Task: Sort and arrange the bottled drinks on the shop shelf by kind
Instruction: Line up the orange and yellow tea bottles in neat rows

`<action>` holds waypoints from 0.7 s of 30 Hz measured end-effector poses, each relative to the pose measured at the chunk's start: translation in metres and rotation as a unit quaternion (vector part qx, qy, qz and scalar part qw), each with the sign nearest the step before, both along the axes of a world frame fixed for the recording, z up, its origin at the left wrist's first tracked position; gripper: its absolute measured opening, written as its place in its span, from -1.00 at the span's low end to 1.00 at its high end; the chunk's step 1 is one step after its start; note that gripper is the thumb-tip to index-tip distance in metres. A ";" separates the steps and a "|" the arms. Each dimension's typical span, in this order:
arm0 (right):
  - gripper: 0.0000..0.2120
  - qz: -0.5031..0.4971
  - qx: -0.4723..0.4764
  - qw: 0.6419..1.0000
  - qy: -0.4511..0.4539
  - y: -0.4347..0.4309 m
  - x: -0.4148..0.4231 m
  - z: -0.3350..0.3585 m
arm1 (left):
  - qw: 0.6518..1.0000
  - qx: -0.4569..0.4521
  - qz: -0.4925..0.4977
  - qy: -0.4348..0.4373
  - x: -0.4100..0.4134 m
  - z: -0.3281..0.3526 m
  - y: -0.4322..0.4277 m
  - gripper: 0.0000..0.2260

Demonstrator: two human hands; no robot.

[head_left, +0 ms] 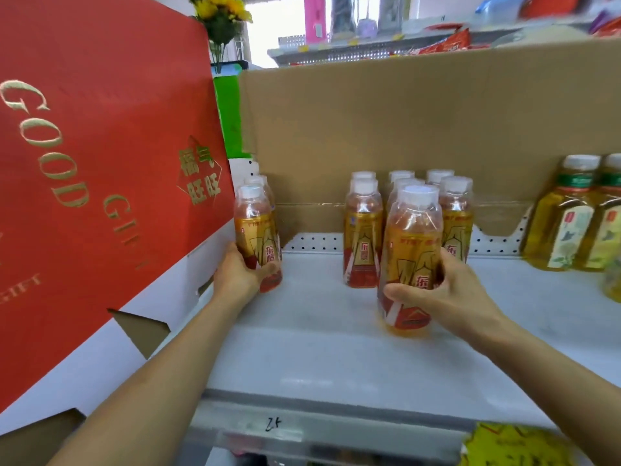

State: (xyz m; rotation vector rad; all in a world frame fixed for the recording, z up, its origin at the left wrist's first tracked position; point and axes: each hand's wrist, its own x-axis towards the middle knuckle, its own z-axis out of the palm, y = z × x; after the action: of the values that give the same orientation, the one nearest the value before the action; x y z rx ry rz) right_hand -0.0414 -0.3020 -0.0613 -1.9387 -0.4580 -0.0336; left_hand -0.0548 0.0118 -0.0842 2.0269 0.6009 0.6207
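We are wrapping our left hand around the lower body of an amber bottle, thumb lying across its red label. It is pressed close beside the red gift box at the shelf's left end, with another white cap showing just behind it. Our right hand is curling round the lower half of a matching bottle, which is standing upright near the front of the white shelf. We cannot tell whether either base is lifted clear.

Just behind the right-hand bottle, the cluster of same-kind bottles is standing in tight rows. A brown cardboard box is backing the shelf, and the yellow-green tea bottles are sitting well apart at the far right.

We are judging the main risk to be toppling. Both grips are low on tall bottles, so a quick push could tilt the top into the cluster and knock several over. On the left, the gift box is leaning over the shelf, and nudging it with the bottle or knuckles could shift it.
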 end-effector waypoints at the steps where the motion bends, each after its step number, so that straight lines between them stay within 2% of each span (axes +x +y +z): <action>1: -0.41 -0.016 0.007 1.000 -0.001 -0.011 0.000 -0.001 | 1.000 -0.011 -0.005 -0.001 -0.004 0.001 -0.005 -0.34; 4: -0.45 -0.056 0.020 0.998 -0.015 -0.035 0.004 -0.004 | 0.996 -0.068 -0.050 -0.036 -0.026 0.008 -0.040 -0.34; 7: -0.41 -0.078 0.024 0.997 -0.013 -0.046 0.010 -0.006 | 0.980 -0.115 -0.154 -0.045 -0.036 0.012 -0.083 -0.41; 13: -0.31 -0.101 0.010 0.995 -0.012 -0.056 0.027 -0.009 | 0.955 -0.115 -0.272 -0.011 -0.007 0.012 -0.153 -0.43; 18: -0.35 -0.114 0.014 0.993 -0.009 -0.063 0.033 -0.016 | 0.945 -0.113 -0.307 0.003 0.006 0.004 -0.175 -0.46; 21: -0.34 -0.119 0.003 0.993 -0.003 -0.064 0.037 -0.018 | 0.946 -0.100 -0.307 0.010 0.010 0.003 -0.180 -0.41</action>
State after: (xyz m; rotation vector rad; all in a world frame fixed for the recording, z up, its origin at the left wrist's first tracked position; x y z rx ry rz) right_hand -0.0043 -0.3656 -0.0793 -1.9779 -0.2282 -0.1943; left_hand -0.0451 -0.1679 -0.0810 1.8860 0.0178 0.1558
